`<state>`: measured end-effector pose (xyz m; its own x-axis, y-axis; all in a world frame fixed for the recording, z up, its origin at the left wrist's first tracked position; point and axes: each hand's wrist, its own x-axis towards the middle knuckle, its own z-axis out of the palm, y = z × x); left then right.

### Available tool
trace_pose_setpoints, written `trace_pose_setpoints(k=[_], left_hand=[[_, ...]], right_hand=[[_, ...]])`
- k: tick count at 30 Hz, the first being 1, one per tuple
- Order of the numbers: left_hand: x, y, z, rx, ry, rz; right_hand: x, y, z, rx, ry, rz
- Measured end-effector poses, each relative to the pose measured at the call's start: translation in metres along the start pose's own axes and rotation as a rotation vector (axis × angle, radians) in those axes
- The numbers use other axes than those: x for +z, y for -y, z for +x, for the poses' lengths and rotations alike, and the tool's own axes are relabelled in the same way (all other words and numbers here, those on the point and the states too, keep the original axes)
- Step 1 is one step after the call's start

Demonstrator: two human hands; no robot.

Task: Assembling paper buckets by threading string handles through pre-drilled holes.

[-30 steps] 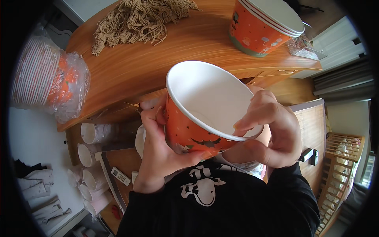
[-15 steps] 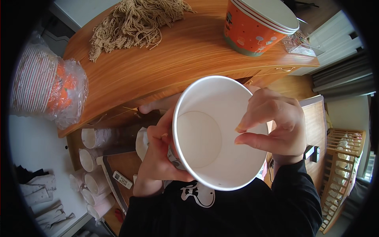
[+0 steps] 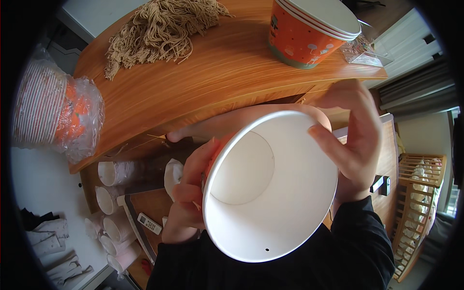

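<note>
While the left hand (image 3: 189, 194) grips the paper tub (image 3: 285, 193) by its orange outer wall, I judge the step in hand to be turning the tub so that its inside comes into view. It is tilted, with its white mouth facing my camera and its round bottom visible within. A small dark spot (image 3: 267, 250) sits just inside the rim on the tub's near side; I cannot tell whether it is a hole or a mark.

The next move, as I read it, calls for a steady left hold and a light, exact touch from the right hand (image 3: 349, 126) about the rim, since thin paper could bend under a hard squeeze.

As for where the tub lies: it is against the left hand's fingers, directly to the right of that palm, and to the left of the right hand. That right hand is blurred, thumb and fingers spread apart, the thumb overlapping the far right of the tub's rim; whether it touches, or pinches something fine, I cannot tell.

Beyond the tub I see the wooden desk (image 3: 212, 77), with a bundle of tan cords (image 3: 154, 34) beyond the tub to its left and a stack of orange tubs (image 3: 309, 41) beyond it to its right.
</note>
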<state>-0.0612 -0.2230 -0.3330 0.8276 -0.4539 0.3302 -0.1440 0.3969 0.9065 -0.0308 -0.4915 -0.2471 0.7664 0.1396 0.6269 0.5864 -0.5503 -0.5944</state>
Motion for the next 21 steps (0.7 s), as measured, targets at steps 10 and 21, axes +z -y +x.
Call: trace_pose_setpoints(k=[10,21], left_hand=[[0.000,0.000,0.000,-0.015,-0.013,0.037],[0.001,0.000,0.000,-0.035,-0.032,0.086]], right_hand=[[0.009,-0.005,-0.003,0.540,0.179,0.569],[0.005,-0.017,-0.002,0.455,0.297,0.550]])
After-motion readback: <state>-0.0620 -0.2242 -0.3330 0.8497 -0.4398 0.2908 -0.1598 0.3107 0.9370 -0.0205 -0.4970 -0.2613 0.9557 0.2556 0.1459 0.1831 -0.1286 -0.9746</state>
